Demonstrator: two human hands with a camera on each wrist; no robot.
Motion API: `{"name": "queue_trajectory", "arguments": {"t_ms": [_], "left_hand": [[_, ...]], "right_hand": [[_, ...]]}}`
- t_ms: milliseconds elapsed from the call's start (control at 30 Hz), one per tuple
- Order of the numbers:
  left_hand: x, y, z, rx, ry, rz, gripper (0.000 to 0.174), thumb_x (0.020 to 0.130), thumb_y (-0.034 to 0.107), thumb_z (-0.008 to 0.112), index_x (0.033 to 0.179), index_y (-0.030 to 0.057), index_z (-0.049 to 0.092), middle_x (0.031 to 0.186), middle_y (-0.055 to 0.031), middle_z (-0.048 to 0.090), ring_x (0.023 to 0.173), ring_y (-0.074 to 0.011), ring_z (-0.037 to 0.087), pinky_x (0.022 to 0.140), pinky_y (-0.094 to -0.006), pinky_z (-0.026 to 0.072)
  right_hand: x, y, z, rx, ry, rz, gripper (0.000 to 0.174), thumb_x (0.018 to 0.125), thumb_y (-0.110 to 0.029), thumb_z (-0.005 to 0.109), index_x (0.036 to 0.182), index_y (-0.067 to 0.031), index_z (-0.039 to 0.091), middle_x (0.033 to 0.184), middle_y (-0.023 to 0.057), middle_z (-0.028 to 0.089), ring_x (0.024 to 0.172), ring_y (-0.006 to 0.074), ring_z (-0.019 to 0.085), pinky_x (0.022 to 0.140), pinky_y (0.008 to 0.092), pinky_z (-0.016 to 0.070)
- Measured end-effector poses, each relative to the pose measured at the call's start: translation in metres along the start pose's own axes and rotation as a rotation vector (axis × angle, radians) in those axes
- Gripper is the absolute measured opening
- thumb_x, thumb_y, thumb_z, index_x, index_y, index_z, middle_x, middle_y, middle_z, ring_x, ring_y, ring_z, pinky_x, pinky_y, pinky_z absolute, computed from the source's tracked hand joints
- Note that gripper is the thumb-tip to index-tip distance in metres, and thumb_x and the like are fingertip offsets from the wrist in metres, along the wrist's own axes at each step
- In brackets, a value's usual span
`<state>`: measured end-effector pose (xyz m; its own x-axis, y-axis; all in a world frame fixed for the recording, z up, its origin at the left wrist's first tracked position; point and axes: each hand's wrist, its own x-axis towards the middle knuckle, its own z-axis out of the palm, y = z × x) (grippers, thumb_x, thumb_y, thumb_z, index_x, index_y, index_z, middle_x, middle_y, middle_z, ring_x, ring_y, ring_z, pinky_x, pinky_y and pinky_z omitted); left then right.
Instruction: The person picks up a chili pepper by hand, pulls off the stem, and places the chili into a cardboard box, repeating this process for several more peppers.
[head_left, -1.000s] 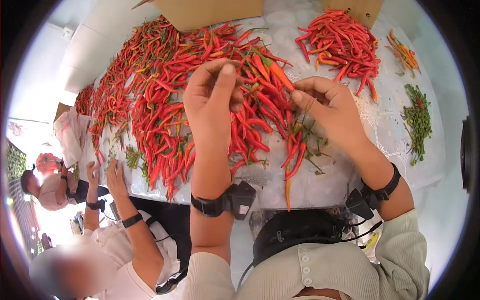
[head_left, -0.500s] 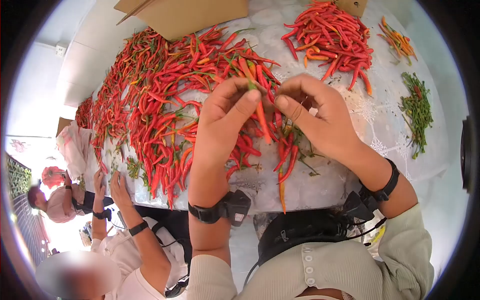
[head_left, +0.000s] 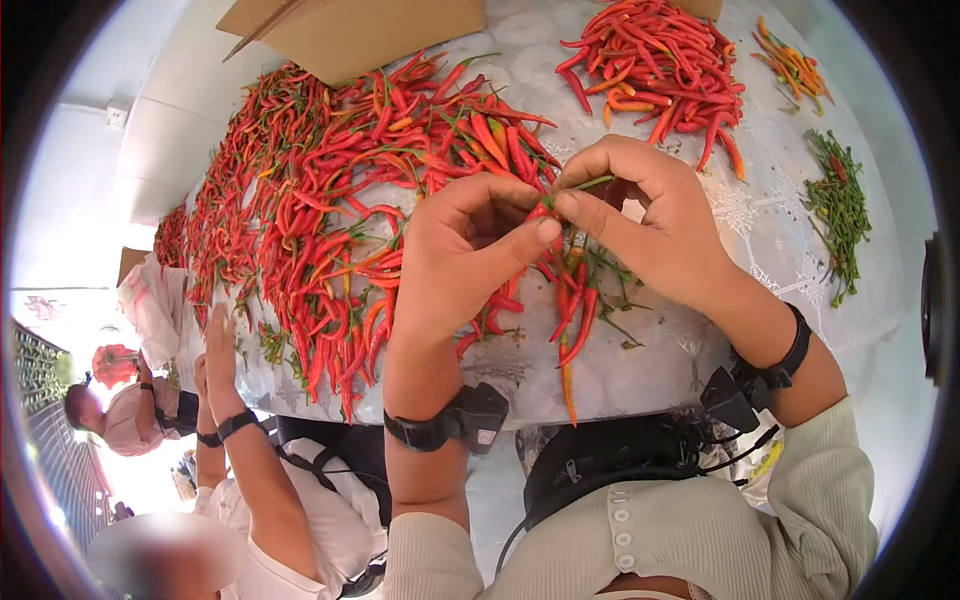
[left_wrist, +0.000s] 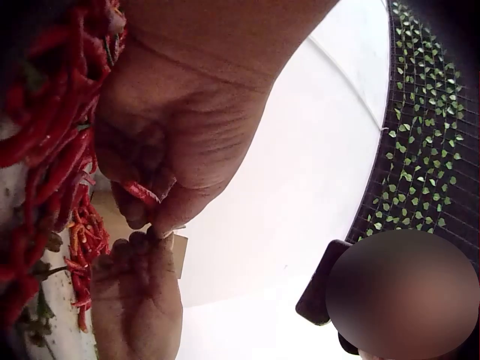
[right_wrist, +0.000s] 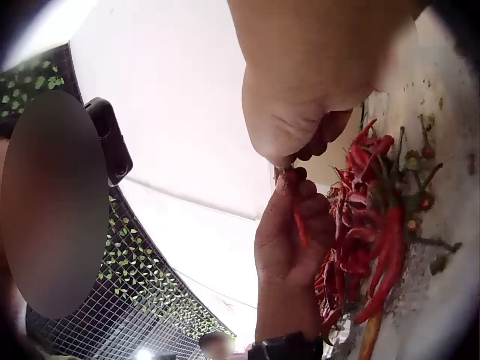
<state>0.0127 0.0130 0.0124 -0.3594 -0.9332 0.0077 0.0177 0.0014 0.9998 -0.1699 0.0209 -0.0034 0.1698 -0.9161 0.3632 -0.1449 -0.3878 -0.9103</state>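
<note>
In the head view the left hand [head_left: 465, 250] pinches a red chili [head_left: 541, 210] between thumb and fingers near its top. The right hand [head_left: 655, 225] pinches the green stem [head_left: 594, 184] of that chili, its fingertips almost touching the left thumb. Both wrist views show the hands meeting fingertip to fingertip, with the red chili [left_wrist: 141, 193] lying along the left palm. Behind and below the hands spreads a large heap of red chilies [head_left: 330, 220]; a few chilies [head_left: 580, 310] with loose stems lie just under the right hand.
A cardboard box [head_left: 370, 40] stands at the back. A second red chili pile [head_left: 665, 70], some orange chilies [head_left: 792, 66] and a pile of green stems [head_left: 840, 220] lie to the right on the table [head_left: 790, 265]. Another person's arms [head_left: 225, 370] reach in at the left.
The hands have come together. The orange-red chili seen in them earlier is out of the left fingers, and a red one is pinched now. The neighbour's hands have lifted slightly.
</note>
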Motion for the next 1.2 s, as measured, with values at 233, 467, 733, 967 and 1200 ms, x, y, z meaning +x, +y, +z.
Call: {"name": "queue_trajectory", "arguments": {"t_ms": [233, 467, 733, 967, 1200], "left_hand": [[-0.003, 0.002, 0.002, 0.007, -0.05, 0.049, 0.017, 0.076, 0.003, 0.069, 0.09, -0.003, 0.061, 0.076, -0.0046, 0.063, 0.068, -0.0078, 0.059, 0.059, -0.02, 0.047], [-0.004, 0.003, 0.001, 0.033, -0.058, 0.027, 0.018, 0.076, 0.005, 0.07, 0.089, -0.0025, 0.061, 0.075, -0.0033, 0.062, 0.065, -0.0063, 0.057, 0.056, -0.0189, 0.044], [-0.003, -0.001, 0.0, 0.008, -0.057, 0.034, 0.018, 0.076, 0.007, 0.071, 0.089, -0.0019, 0.062, 0.071, -0.0007, 0.061, 0.063, -0.004, 0.053, 0.053, -0.0179, 0.0409], [-0.003, -0.001, -0.001, -0.003, -0.068, -0.002, 0.019, 0.076, 0.009, 0.071, 0.089, -0.0011, 0.062, 0.071, -0.0009, 0.061, 0.061, -0.0044, 0.054, 0.052, -0.0181, 0.0421], [-0.002, -0.003, -0.003, -0.064, -0.086, 0.019, 0.02, 0.077, 0.01, 0.07, 0.091, -0.0008, 0.062, 0.073, -0.0033, 0.062, 0.061, -0.0059, 0.055, 0.053, -0.0193, 0.0438]], "right_hand": [[-0.001, 0.003, -0.001, 0.044, -0.048, 0.011, 0.018, 0.08, -0.018, 0.064, 0.085, -0.0012, 0.062, 0.067, 0.0007, 0.054, 0.056, 0.0057, 0.047, 0.05, 0.0222, 0.0371], [0.0, 0.007, -0.001, 0.248, -0.095, 0.174, 0.019, 0.082, -0.02, 0.064, 0.084, -0.0018, 0.063, 0.062, -0.0042, 0.052, 0.056, 0.0019, 0.043, 0.049, 0.0196, 0.0333], [0.001, 0.012, 0.0, 0.362, -0.134, 0.201, 0.019, 0.083, -0.021, 0.063, 0.085, -0.0017, 0.062, 0.066, -0.0057, 0.051, 0.061, 0.0013, 0.042, 0.053, 0.019, 0.0334], [0.003, 0.013, -0.002, 0.402, -0.185, 0.213, 0.02, 0.084, -0.022, 0.064, 0.085, -0.0024, 0.062, 0.068, -0.0051, 0.054, 0.063, 0.0013, 0.044, 0.055, 0.019, 0.0351], [0.003, 0.011, -0.004, 0.61, -0.202, 0.343, 0.02, 0.084, -0.021, 0.062, 0.089, -0.0024, 0.063, 0.079, -0.002, 0.061, 0.071, 0.0031, 0.053, 0.063, 0.0184, 0.0416]]}}
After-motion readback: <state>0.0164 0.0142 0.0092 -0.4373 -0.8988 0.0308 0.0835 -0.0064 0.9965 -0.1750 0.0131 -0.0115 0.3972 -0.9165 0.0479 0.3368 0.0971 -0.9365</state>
